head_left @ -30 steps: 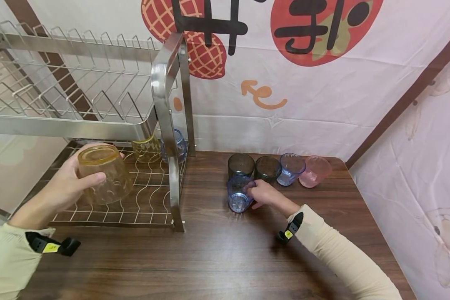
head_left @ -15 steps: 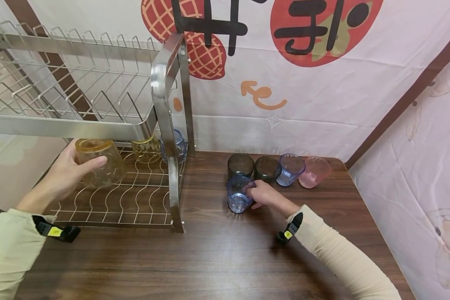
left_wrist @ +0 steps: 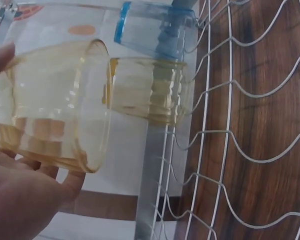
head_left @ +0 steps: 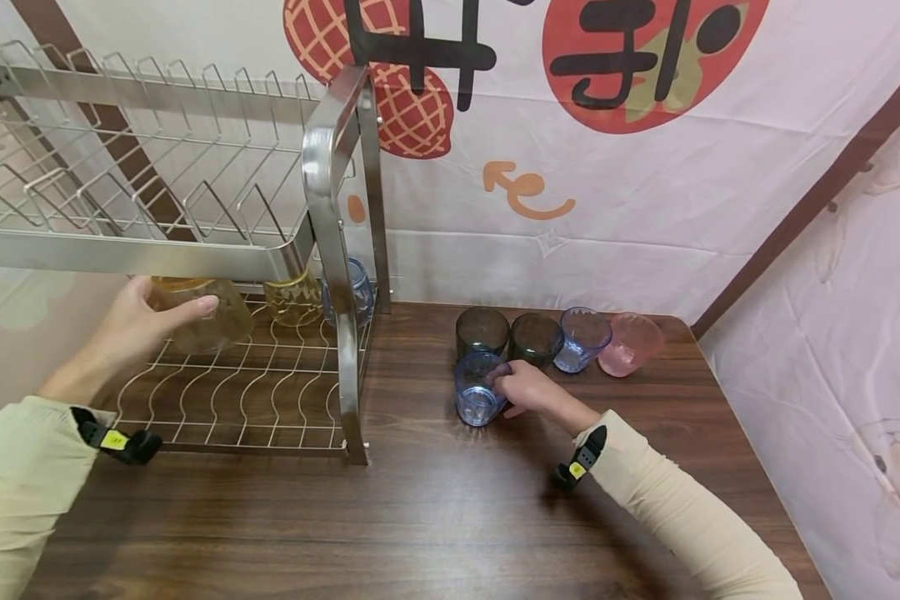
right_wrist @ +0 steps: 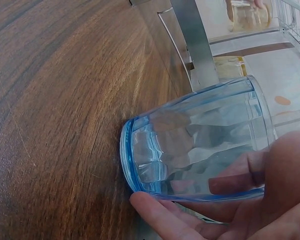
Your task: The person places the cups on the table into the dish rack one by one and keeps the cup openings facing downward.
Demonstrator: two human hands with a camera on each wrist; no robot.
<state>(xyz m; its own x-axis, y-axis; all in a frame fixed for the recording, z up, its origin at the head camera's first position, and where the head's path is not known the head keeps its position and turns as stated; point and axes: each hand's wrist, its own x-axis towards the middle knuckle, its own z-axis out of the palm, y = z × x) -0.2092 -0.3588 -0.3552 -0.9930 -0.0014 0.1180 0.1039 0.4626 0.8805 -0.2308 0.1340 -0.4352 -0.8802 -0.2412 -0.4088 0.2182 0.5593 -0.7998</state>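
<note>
My left hand [head_left: 138,329] grips a yellow glass [head_left: 213,321] turned upside down, under the upper tier of the metal dish rack [head_left: 232,258]. In the left wrist view the held yellow glass [left_wrist: 50,105] hangs above the wire shelf, its rim facing the wires. Beyond it a second yellow glass [left_wrist: 147,90] and a blue glass [left_wrist: 157,30] stand inverted on that shelf. On the table, my right hand [head_left: 531,387] holds an upright blue glass [head_left: 478,392], with the thumb inside its rim and fingers outside, as the right wrist view of the blue glass [right_wrist: 195,145] shows.
Behind the right hand, two dark glasses [head_left: 482,329], another blue glass [head_left: 583,337] and a pink glass [head_left: 630,343] stand upright in a row near the wall. The rack's front leg [head_left: 352,400] rises between the two hands. A printed cloth [head_left: 450,250] hangs behind the table.
My left hand has carried the yellow glass farther back and under the upper tier, which now hides its top. My right hand has stayed at the blue glass.
</note>
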